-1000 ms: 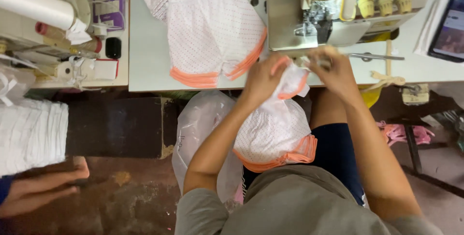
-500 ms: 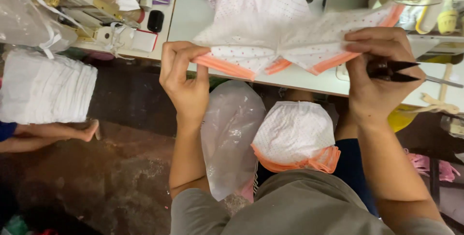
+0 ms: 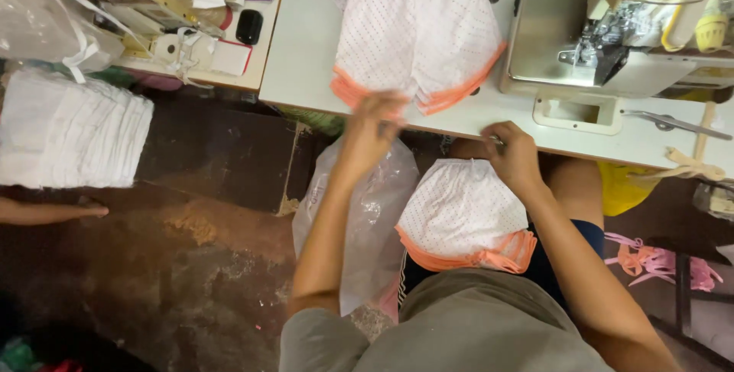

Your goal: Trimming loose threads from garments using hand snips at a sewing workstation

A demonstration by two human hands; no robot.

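Observation:
A white dotted garment with orange hems (image 3: pixel 417 32) lies flat on the pale table (image 3: pixel 306 58). My left hand (image 3: pixel 375 123), blurred, rests at the table's front edge with its fingers curled on that garment's orange hem. My right hand (image 3: pixel 511 154) is closed just below the table edge, and a small metal tip of thread snips (image 3: pixel 497 140) shows at its thumb. It sits at the top of a second dotted garment (image 3: pixel 459 215) bunched on my lap, orange hem toward me.
A sewing machine (image 3: pixel 612 43) stands at the table's right. A clear plastic bag (image 3: pixel 367 219) hangs by my left knee. Folded white fabric (image 3: pixel 69 131) is stacked at left, with another person's limb (image 3: pixel 46 210) below it. Pink scraps (image 3: pixel 657 261) lie right.
The garment I held spread in both hands now lies on the table pile. My right hand has dropped to the garment on my lap; my left stays at the hem.

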